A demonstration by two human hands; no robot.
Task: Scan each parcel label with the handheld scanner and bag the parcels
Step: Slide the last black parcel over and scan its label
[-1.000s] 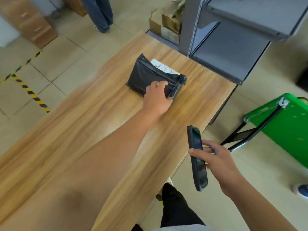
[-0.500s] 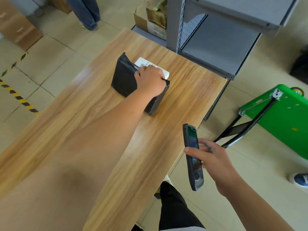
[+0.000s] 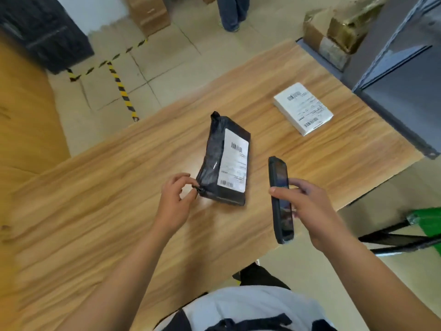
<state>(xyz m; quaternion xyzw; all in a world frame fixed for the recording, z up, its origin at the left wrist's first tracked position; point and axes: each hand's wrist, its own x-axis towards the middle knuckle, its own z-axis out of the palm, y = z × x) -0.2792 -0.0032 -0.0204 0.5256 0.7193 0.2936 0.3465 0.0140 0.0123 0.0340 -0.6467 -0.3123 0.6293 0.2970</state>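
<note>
Left hand [image 3: 173, 201] is pinching the near corner of the black parcel [image 3: 213, 149] between thumb and fingertips, other fingers loosely curled. The parcel is lying mid-tabletop [image 3: 107, 192], its label [image 3: 235, 161] facing up. Right hand [image 3: 310, 206], at four o'clock from it, is gripping the scanner [image 3: 278, 173], fingers wrapped round it, its top pointing to twelve. A white parcel [image 3: 303, 108] is sitting at two o'clock, well apart.

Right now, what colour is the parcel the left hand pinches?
Black parcel, clearest in head view.
</note>
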